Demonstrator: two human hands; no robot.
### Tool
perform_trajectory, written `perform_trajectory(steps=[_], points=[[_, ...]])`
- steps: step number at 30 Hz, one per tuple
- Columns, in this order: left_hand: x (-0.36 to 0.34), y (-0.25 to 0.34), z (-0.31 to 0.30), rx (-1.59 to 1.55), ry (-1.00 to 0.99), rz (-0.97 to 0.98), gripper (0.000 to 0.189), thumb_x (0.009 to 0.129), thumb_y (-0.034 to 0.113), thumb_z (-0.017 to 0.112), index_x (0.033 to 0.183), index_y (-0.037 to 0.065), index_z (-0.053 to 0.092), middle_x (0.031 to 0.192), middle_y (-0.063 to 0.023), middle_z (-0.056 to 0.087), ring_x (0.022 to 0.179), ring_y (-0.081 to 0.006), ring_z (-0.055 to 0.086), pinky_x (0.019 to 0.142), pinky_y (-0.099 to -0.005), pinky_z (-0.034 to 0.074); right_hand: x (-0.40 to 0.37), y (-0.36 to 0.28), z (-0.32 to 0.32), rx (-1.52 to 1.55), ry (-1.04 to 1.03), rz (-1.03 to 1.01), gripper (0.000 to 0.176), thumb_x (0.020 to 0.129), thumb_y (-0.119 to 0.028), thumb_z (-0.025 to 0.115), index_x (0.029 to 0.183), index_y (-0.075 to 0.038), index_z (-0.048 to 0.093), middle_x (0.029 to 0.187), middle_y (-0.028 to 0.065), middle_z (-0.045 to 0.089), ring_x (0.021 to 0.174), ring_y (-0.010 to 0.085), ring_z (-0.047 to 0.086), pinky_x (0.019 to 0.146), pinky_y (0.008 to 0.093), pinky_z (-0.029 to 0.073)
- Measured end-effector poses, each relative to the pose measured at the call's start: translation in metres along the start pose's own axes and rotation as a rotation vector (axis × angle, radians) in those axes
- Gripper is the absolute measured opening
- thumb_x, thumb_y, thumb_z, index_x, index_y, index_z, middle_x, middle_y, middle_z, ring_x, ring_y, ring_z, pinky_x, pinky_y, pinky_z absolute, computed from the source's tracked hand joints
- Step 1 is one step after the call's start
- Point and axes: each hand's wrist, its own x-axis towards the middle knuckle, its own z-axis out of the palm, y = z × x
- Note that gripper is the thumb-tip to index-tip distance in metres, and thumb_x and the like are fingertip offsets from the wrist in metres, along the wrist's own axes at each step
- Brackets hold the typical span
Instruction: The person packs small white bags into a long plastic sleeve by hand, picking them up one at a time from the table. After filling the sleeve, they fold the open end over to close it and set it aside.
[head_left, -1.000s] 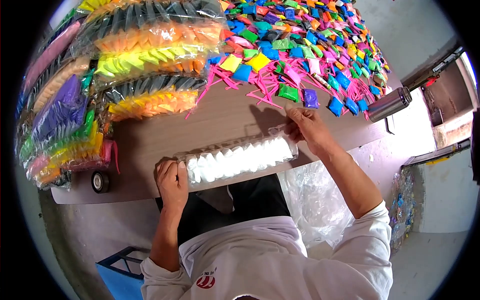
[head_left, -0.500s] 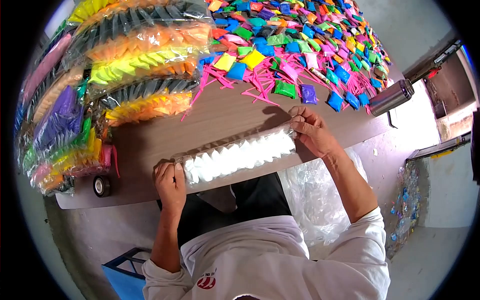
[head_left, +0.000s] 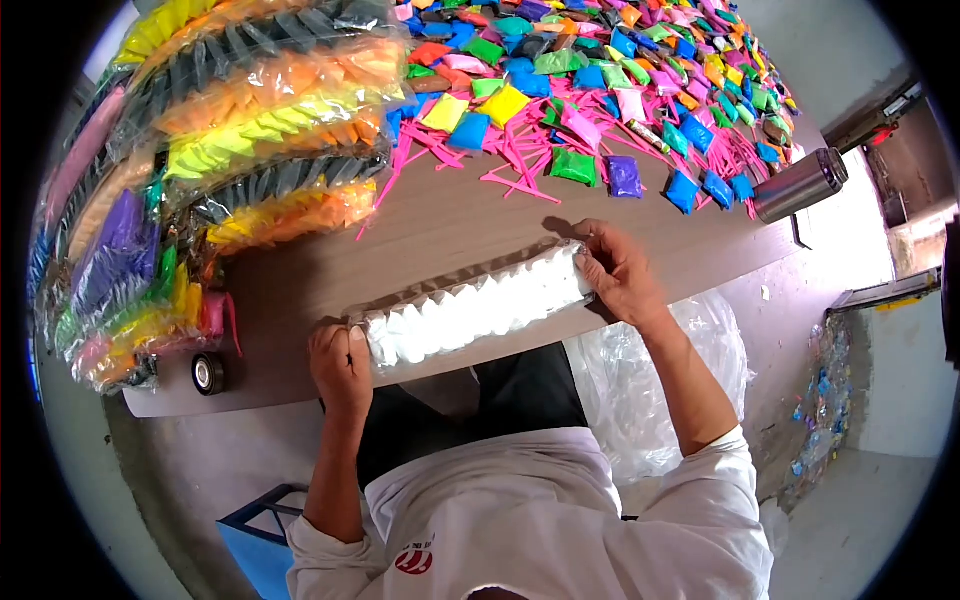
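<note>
A long clear plastic bag (head_left: 470, 312) holds a row of white packets and lies along the near edge of the table. At its left end my left hand (head_left: 341, 362) is closed, with the thumb pressed on the plastic. My right hand (head_left: 622, 270) grips the opposite end between thumb and fingers. The bag stretches between both hands, its right end tilted farther from me. What the white packets contain cannot be made out.
Stacked bags of coloured packets (head_left: 280, 110) rise at the left. Loose coloured packets (head_left: 574, 166) and pink sticks (head_left: 515, 160) cover the far side. A roll of tape (head_left: 207, 373) lies near left, a metal bottle (head_left: 800, 186) at right. Clear plastic sheeting (head_left: 655, 390) hangs below the edge.
My right hand has shifted slightly down and its fingers have drawn in around the bag's end. The left hand stays in place. The view has moved a little.
</note>
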Motion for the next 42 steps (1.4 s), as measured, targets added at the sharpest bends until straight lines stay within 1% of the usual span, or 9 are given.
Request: perform_trajectory(steps=[6,10,12,13,17,20,26,31,42], points=[[0.005,0.002,-0.003,-0.017,-0.035,0.011,0.019,0.091,0.006,0.058,0.075,-0.003,0.057,0.08,-0.0152,0.059,0.081,-0.0346,0.056,0.079,-0.0425,0.045,0.005,0.019,0.002,-0.138,0.053,-0.098,0.03,0.092,-0.003,0.065,0.121,-0.002,0.059,0.089,0.0007,0.058,0.082,0.0098,0.054,0.074,0.0244,0.045],[0.003,0.003,-0.004,-0.067,-0.007,0.001,0.019,0.09,0.008,0.059,0.074,-0.003,0.056,0.079,-0.0157,0.058,0.08,-0.0353,0.055,0.079,-0.0425,0.045,0.003,0.016,-0.008,0.08,0.0,0.079,0.037,0.084,-0.003,0.074,0.119,-0.002,0.061,0.095,0.0029,0.06,0.086,0.0114,0.056,0.075,0.0266,0.047],[0.003,0.004,-0.005,-0.07,0.021,-0.013,0.019,0.09,0.008,0.06,0.074,-0.002,0.056,0.079,-0.0156,0.058,0.08,-0.035,0.055,0.079,-0.0425,0.045,-0.001,-0.001,-0.012,-0.169,0.184,-0.071,0.041,0.079,-0.005,0.079,0.116,-0.002,0.062,0.099,0.0039,0.062,0.089,0.013,0.057,0.076,0.0272,0.048],[0.003,0.003,-0.006,-0.076,0.0,-0.015,0.019,0.089,0.008,0.061,0.074,-0.002,0.057,0.08,-0.0153,0.059,0.08,-0.0348,0.055,0.079,-0.0425,0.045,-0.003,-0.009,-0.013,-0.325,0.258,-0.182,0.042,0.075,-0.006,0.08,0.114,-0.003,0.064,0.105,0.0081,0.064,0.094,0.0224,0.06,0.082,0.0333,0.05],[0.003,0.001,-0.006,-0.073,-0.018,-0.018,0.018,0.089,0.009,0.061,0.075,-0.002,0.058,0.08,-0.0142,0.06,0.079,-0.034,0.056,0.078,-0.0424,0.045,-0.02,-0.067,0.012,-0.786,0.235,-0.52,0.041,0.074,-0.009,0.078,0.112,-0.005,0.065,0.117,0.0154,0.061,0.104,0.0368,0.058,0.088,0.0449,0.049],[0.004,0.004,-0.009,-0.08,-0.022,-0.03,0.019,0.09,0.01,0.061,0.075,-0.001,0.058,0.081,-0.0137,0.061,0.08,-0.0338,0.056,0.078,-0.0429,0.045,-0.031,-0.079,0.05,-0.765,-0.003,-0.61,0.048,0.078,-0.026,0.078,0.119,-0.005,0.063,0.124,0.0183,0.057,0.108,0.0373,0.056,0.092,0.0457,0.047],[0.004,0.005,-0.009,-0.116,-0.007,-0.023,0.024,0.094,0.012,0.058,0.076,-0.003,0.056,0.08,-0.0158,0.057,0.08,-0.0349,0.054,0.079,-0.042,0.044,-0.034,-0.024,0.074,-0.986,-0.062,-0.637,0.062,0.084,-0.044,0.072,0.131,-0.006,0.058,0.132,0.0196,0.052,0.117,0.0381,0.05,0.096,0.0456,0.044],[0.005,0.004,-0.009,-0.091,-0.026,-0.059,0.022,0.092,0.013,0.06,0.076,-0.002,0.059,0.082,-0.0152,0.061,0.082,-0.0344,0.056,0.08,-0.043,0.044,-0.035,-0.033,0.072,-0.81,-0.034,-0.6,0.057,0.079,-0.029,0.077,0.13,-0.011,0.059,0.133,0.0188,0.052,0.12,0.0383,0.049,0.101,0.0477,0.041],[0.002,0.002,-0.013,-0.124,-0.01,-0.068,0.022,0.09,0.015,0.063,0.077,-0.002,0.061,0.082,-0.0148,0.064,0.082,-0.0339,0.058,0.082,-0.0433,0.046,-0.047,-0.051,0.07,-0.866,0.02,-0.595,0.059,0.074,-0.036,0.08,0.124,-0.009,0.062,0.129,0.0187,0.054,0.119,0.0396,0.05,0.099,0.0506,0.041]])
